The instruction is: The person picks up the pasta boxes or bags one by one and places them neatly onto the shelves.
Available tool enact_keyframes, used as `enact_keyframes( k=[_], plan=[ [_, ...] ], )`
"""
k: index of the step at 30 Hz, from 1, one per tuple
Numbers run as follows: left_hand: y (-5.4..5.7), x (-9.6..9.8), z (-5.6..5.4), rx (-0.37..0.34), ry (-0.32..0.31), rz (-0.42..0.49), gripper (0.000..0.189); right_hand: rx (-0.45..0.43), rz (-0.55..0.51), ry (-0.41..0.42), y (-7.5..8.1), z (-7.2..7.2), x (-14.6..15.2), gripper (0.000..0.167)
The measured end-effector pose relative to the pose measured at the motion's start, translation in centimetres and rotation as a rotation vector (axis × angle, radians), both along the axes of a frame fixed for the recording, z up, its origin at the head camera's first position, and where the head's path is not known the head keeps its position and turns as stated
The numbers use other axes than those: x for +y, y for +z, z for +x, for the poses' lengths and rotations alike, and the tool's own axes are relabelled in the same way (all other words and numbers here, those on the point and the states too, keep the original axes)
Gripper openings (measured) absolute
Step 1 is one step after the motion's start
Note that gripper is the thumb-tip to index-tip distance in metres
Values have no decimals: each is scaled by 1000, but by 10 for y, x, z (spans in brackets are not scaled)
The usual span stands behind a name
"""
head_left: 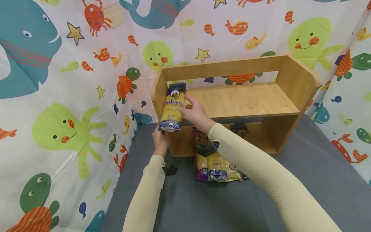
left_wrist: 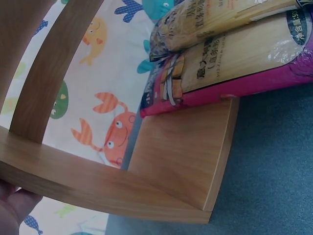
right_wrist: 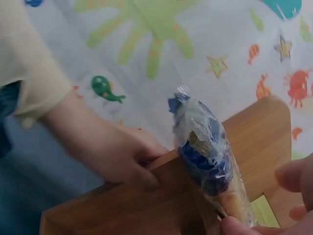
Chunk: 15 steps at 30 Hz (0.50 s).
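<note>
In the head view, a yellow and blue spaghetti packet (head_left: 173,109) stands tilted at the left end of the upper level of a wooden shelf (head_left: 246,100). My right hand (head_left: 197,114) pinches its right edge. Seen from the right wrist, the clear crinkled end of the packet (right_wrist: 203,147) faces the camera, fingertips at its lower side. The left hand (head_left: 161,140) grips the front edge of the shelf's left side panel, thumb and fingers on either side of the wood (right_wrist: 122,161); the packet's lower end overlaps it from above.
Several pasta packets (head_left: 218,166) lie on the lower level, their ends jutting out over the grey surface (head_left: 185,206). A magenta-edged noodle packet (left_wrist: 205,73) lies nearest the left panel. A dark-topped packet (head_left: 240,129) sits further right. Printed cloth (head_left: 72,112) hangs behind and at the left.
</note>
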<state>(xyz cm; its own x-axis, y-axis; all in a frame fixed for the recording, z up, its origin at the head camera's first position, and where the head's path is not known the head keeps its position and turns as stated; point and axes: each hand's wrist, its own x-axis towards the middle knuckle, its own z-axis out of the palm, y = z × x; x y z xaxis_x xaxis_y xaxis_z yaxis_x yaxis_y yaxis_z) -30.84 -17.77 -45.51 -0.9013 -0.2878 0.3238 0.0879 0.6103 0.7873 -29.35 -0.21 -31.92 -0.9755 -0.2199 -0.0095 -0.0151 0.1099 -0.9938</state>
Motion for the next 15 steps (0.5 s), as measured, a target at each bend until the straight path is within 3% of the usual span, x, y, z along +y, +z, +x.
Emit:
enact_keyframes(
  k=[4, 8, 15],
  plan=[
    [0, -1, 0, 1, -9, 8, 36, 21, 74, 65, -5, 24, 29, 62],
    [2, -2, 0, -32, -16, 39, 39, 17, 173, 124, -19, 52, 71, 53],
    [1, -1, 0, -84, -49, 96, 43, -19, 333, 85, -59, 91, 161, 53]
  ],
)
